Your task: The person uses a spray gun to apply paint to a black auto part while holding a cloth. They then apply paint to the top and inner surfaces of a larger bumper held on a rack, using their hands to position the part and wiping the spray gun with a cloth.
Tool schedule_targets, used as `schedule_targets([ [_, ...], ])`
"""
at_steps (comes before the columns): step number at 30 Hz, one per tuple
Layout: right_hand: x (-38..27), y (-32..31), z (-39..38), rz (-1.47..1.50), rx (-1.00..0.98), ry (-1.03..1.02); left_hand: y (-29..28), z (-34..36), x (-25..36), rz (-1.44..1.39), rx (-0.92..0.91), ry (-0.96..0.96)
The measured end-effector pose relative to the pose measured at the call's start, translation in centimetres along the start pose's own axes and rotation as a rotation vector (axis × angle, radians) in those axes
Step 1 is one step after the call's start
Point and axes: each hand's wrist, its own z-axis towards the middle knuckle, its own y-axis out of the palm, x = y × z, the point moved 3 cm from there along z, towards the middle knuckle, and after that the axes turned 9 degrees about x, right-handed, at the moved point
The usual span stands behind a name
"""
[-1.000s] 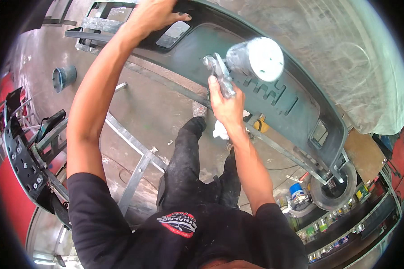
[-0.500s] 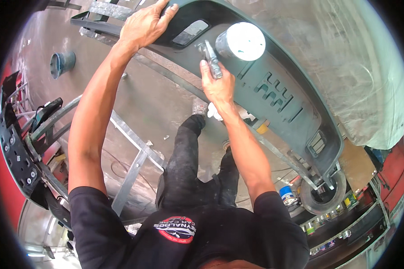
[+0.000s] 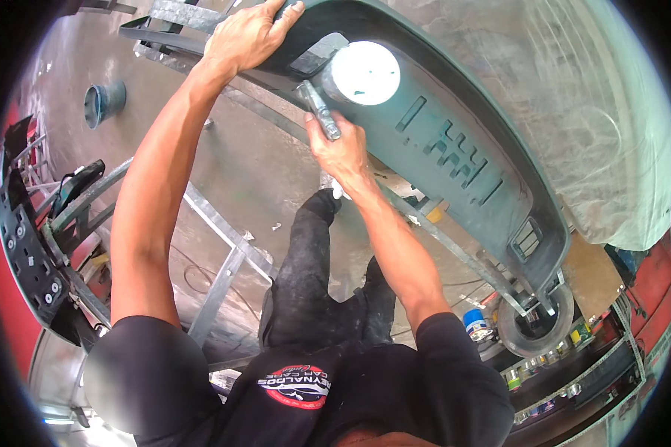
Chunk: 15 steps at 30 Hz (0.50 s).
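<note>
A long dark grey car bumper point(image 3: 455, 119) lies slanted across the upper part of the view, resting on a metal stand. My left hand point(image 3: 250, 37) grips its upper-left edge, with the fingertips partly cut off by the frame. My right hand point(image 3: 338, 145) is closed around a metal spray gun point(image 3: 317, 108). A round cup with a white lid point(image 3: 365, 72) tops the gun and hides part of the bumper. The gun is over the left part of the bumper, near the rectangular opening; its trigger and nozzle cannot be made out.
A dark bucket point(image 3: 104, 104) stands on the floor at the left. Metal stand bars point(image 3: 224, 231) cross near my legs. Another black part point(image 3: 30, 253) is racked at far left. Plastic sheeting point(image 3: 596, 112) hangs at right, above a wheel point(image 3: 535, 322) and a blue-topped can point(image 3: 477, 324).
My right hand has moved left along the bumper with the spray gun, bringing the cup nearer the rectangular opening. My left hand stays in nearly the same place.
</note>
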Motion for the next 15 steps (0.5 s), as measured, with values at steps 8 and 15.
schedule_targets([
  [8, 0.9, -0.7, -0.9, 0.095, 0.221, -0.215, 1.7, 0.7, -3.5, 0.073, -0.175, -0.131],
  [15, 3.1, -5.9, 1.3, 0.060, 0.610, -0.073, 2.1, 1.4, -2.9, 0.073, -0.194, -0.101],
])
